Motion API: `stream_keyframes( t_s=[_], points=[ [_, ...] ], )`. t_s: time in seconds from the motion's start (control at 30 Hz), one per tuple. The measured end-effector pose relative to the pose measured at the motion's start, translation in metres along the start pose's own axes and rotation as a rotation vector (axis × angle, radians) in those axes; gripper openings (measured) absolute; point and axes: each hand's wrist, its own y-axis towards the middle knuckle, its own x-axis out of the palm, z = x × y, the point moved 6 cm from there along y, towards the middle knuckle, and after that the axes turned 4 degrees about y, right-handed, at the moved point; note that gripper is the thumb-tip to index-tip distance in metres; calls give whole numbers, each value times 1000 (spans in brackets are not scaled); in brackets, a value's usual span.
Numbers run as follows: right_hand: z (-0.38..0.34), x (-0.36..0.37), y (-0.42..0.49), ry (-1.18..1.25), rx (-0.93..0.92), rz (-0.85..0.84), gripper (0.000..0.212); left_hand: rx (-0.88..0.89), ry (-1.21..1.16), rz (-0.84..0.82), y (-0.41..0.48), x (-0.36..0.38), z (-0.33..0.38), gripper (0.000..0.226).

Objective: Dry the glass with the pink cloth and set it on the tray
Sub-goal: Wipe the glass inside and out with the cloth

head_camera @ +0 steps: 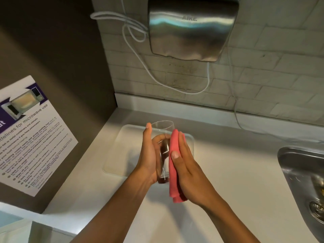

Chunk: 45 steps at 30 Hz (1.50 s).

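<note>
The left hand grips a clear cylindrical drinking glass from its left side, with the open rim pointing away from the person. The right hand presses a folded pink cloth flat against the right side of the glass, fingers extended. Both hands are held above a clear rectangular plastic tray, which lies on a white countertop. A stainless steel sink is set into the countertop at the right edge. A brushed-metal hand dryer is mounted on the tiled wall, with white cables looped beside it. A printed microwave-use notice is fixed to the brown left panel.
</note>
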Motion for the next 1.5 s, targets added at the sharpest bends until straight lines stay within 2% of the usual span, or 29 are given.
stream_keyframes(
  t_s=[0.1, 0.2, 0.3, 0.5, 0.6, 0.8, 0.97, 1.13, 1.27, 1.37, 1.5],
  points=[
    [-3, 0, -2, -83, -47, -5, 70, -43, -16, -15, -3, 1, -9, 91],
    [-8, -10, 9, -71, -46, 35, 64, -105, -68, -79, -12, 7, -24, 84],
    [-9, -17, 16, -49, -9, 55, 62, -114, -108, -76, -14, 9, -28, 85],
    [-2, -1, -4, -79, -38, -27, 60, -90, -85, -60, -4, -1, -18, 92],
    [-7, -7, 2, -106, -58, -22, 61, -111, -93, -127, -8, 7, -23, 91],
    [-7, -23, 26, 33, 68, -16, 54, -154, -159, -200, -18, 19, -22, 91],
    [-1, -18, 26, 172, 106, -97, 51, -282, -256, -123, -12, 16, -29, 78],
    [-2, -10, 16, 214, 64, -143, 43, -313, -362, -33, -4, 5, -33, 77],
    [-7, -2, -2, 65, -113, -82, 49, -280, -359, 61, -6, -5, -33, 80],
    [-6, 7, -11, -131, -214, -64, 56, -276, -263, 51, -19, -2, -27, 80],
    [-20, 4, -8, -419, -391, 42, 51, -230, -230, -11, -37, 3, -26, 70]
  ],
)
